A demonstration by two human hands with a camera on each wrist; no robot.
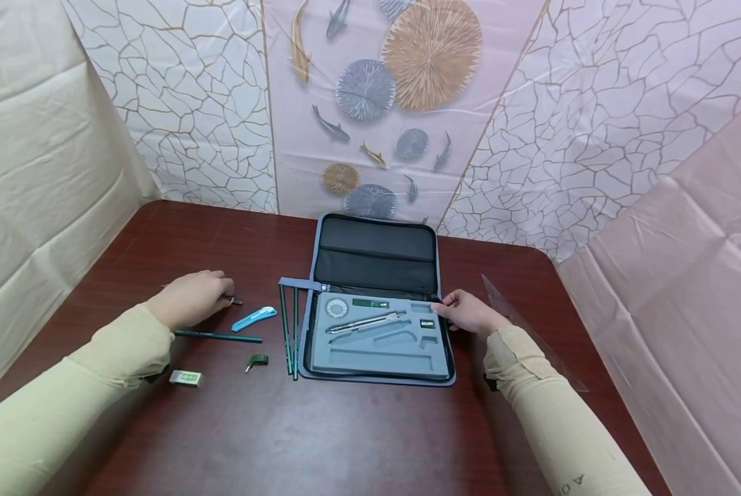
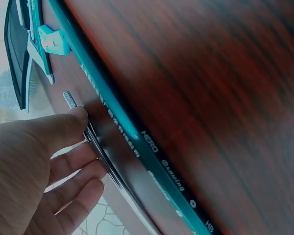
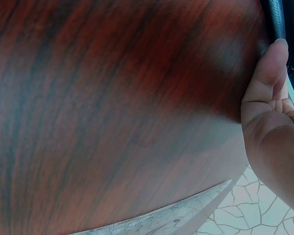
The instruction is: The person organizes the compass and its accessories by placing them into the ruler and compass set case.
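Note:
My left hand [image 1: 196,297] pinches a slim shiny metal drawing instrument [image 2: 115,174] with a ridged end, close over the table. Thumb and fingers lie along its upper part in the left wrist view. Beside it runs a dark green drawing pencil [image 2: 112,112] marked HB. At the right edge of the open zip case [image 1: 379,381], my right hand [image 1: 466,313] grips the rim, its thumb by the grey insert tray [image 1: 370,344]. That tray bears a silver compass [image 1: 367,322], a round white dial-like piece [image 1: 336,308], a green lead box [image 1: 370,303] and a small sharpener [image 1: 427,324].
Left of the case lie a blue utility knife [image 1: 254,318], a small green tool [image 1: 257,360] and a white-and-green eraser [image 1: 186,377]. Two pencils [image 1: 288,337] lean along the case's strap [image 1: 300,283]. A clear set square [image 1: 525,327] lies under the right forearm.

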